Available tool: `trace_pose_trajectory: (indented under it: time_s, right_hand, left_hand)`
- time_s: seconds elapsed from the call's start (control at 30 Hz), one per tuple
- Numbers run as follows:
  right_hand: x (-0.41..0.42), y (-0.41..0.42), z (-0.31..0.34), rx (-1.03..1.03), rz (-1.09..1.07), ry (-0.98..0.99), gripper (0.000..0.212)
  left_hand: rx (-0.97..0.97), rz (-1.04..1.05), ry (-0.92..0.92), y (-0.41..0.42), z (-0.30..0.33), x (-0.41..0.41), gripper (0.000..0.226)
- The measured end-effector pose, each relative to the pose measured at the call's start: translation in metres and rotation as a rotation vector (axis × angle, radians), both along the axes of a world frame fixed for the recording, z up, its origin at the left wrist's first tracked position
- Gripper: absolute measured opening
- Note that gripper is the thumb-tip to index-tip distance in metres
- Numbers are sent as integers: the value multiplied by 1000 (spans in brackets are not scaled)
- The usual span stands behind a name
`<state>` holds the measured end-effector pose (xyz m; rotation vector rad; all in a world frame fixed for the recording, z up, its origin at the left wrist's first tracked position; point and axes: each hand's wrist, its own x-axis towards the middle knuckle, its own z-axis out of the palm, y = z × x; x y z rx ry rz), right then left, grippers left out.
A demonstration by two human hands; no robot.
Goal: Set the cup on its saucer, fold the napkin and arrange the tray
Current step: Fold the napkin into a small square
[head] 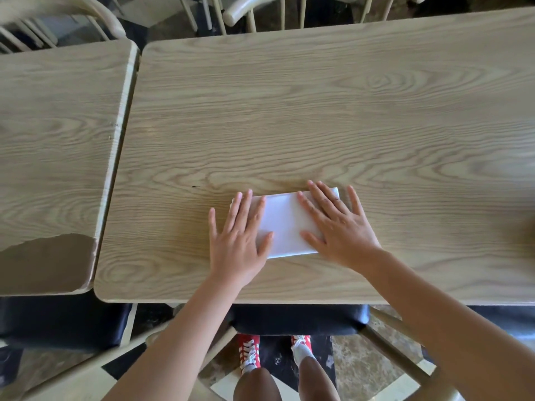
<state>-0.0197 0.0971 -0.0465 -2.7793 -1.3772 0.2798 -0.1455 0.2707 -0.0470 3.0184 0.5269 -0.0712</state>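
Note:
A white napkin (285, 224), folded into a rectangle, lies flat on the light wooden table (289, 125) near its front edge. My left hand (237, 238) rests palm down on the napkin's left end, fingers spread. My right hand (337, 227) presses flat on its right end, fingers also apart. Neither hand grips anything. No cup, saucer or tray shows in the head view.
A second wooden table (55, 157) with a chipped front corner stands to the left, a narrow gap between them. Pale wooden chairs (249, 10) line the far side. A dark-cushioned chair (298, 319) sits under the front edge, by my red shoes.

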Motion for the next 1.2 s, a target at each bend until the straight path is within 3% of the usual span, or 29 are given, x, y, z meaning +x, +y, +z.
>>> trace_pose_trajectory:
  time_s: [0.13, 0.37, 0.43, 0.57, 0.7, 0.83, 1.0, 1.2]
  right_hand:
    - [-11, -8, 3, -6, -69, -1, 72]
    - [-73, -29, 3, -5, -260, 3, 78]
    - [-85, -29, 5, 11, -301, 20, 78]
    - [-99, -28, 13, 27, -326, 47, 75]
    - [-112, -47, 11, 135, -271, 13, 65]
    - [-109, -70, 4, 288, -123, -103, 44]
    - [-86, -78, -1, 463, 59, -174, 24]
    - [-60, -74, 4, 547, 229, -192, 14]
  left_hand:
    - [-9, -116, 17, 14, 3, 6, 63]
    - [-2, -533, 195, 51, 19, 52, 59]
    - [-33, -437, 226, 34, 19, 62, 67]
    - [-123, -94, 115, -32, 10, 66, 83]
    - [-57, -321, -37, -40, -2, 66, 74]
    - [-30, -583, -37, -36, -7, 69, 81]
    - [-2, -613, -14, -35, -7, 71, 92]
    - [31, -618, 27, -36, 1, 72, 91]
